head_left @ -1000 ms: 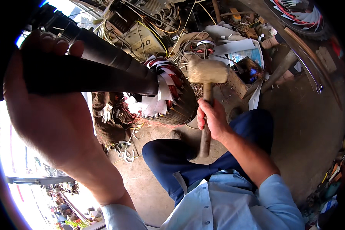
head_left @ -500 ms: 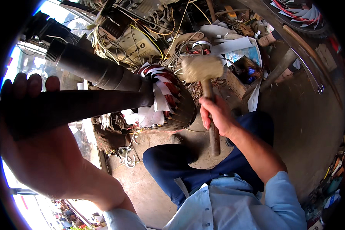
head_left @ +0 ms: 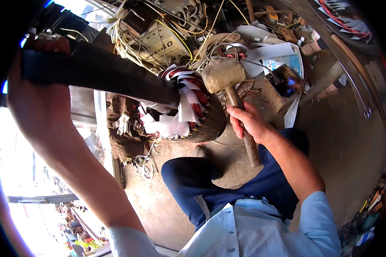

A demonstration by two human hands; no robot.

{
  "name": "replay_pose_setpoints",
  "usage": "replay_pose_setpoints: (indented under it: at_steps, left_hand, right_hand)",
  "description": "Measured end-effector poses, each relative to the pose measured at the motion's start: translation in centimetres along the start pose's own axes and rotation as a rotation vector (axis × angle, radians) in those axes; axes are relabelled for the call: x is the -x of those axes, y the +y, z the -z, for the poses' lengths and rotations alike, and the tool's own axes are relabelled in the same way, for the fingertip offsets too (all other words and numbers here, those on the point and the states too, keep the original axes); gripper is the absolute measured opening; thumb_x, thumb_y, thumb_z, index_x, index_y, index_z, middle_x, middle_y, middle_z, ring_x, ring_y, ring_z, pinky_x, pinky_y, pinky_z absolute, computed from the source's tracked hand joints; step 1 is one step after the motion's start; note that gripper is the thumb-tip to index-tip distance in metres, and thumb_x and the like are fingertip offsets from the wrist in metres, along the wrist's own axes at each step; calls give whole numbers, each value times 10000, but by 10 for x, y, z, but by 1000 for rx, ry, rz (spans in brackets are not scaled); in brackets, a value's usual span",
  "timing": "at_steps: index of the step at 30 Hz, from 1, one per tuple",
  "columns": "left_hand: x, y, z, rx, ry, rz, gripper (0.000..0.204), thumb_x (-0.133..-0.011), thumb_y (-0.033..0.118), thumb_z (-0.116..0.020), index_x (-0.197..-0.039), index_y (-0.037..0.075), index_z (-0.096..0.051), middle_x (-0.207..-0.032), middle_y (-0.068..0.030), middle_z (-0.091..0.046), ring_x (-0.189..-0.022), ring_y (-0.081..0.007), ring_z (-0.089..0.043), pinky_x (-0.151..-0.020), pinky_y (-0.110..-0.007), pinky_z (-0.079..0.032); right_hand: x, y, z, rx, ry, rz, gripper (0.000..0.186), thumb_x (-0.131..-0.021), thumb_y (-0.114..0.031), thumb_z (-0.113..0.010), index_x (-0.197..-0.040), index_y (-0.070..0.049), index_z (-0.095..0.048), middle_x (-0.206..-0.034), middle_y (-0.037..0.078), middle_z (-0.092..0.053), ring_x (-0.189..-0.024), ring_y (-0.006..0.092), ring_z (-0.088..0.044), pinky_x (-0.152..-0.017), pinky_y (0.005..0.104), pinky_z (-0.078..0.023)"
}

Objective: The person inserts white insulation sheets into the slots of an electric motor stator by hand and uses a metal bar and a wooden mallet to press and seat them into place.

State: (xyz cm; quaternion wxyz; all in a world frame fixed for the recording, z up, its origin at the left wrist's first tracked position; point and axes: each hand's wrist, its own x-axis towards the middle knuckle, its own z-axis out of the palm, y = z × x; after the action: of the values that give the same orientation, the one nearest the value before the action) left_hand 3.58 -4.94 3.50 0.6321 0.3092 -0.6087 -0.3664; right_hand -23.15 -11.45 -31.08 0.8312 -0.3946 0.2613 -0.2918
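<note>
My left hand (head_left: 40, 96) is closed around a long dark flat bar (head_left: 111, 79) at the upper left. The bar's narrow end reaches the inner side of the coil windings on a motor armature (head_left: 208, 126), beside a white paper strip (head_left: 187, 109). Red coils (head_left: 194, 88) and white insulation strips ring the armature, while its shaft is mostly hidden behind the bar. In my right hand (head_left: 251, 122), fingers wrap the handle of a pale mallet (head_left: 223, 76). The mallet head hovers at the armature's right, apart from the bar.
Tangled wires (head_left: 131, 45) and a metal case (head_left: 169, 45) crowd the far side. A small wooden box (head_left: 273, 92) holds wire scraps. A wrench (head_left: 358, 92) and another wound coil (head_left: 345, 21) are at the right. My bent knees (head_left: 182, 171) are close below the armature.
My left hand and the bar's near end have swung upward; the bar now slants down to the right. The mallet has tilted, its handle end shifting right. The whole view has moved slightly.
</note>
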Motion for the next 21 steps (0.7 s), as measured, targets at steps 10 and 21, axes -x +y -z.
replay_pose_setpoints:
  at_steps: [10,21]
  left_hand:
    - [36,-3,-13,-191,-59,-33,302,-1053,284,-370,-1074,27,-527,-956,-111,-530,-916,-261,-532,-976,-511,-449]
    - [33,-61,-34,-413,219,-131,281,-956,320,-557,-920,43,-586,-882,-86,-552,-856,-263,-569,-910,-458,-465]
  right_hand:
    - [0,42,6,16,165,88,189,-984,-182,-603,-1090,-40,-539,-676,20,-520,-451,100,-489,-408,275,-423]
    - [-17,170,109,524,318,-543,431,-840,-37,-602,-1257,-56,-490,-755,85,-582,-557,169,-576,-467,313,-472]
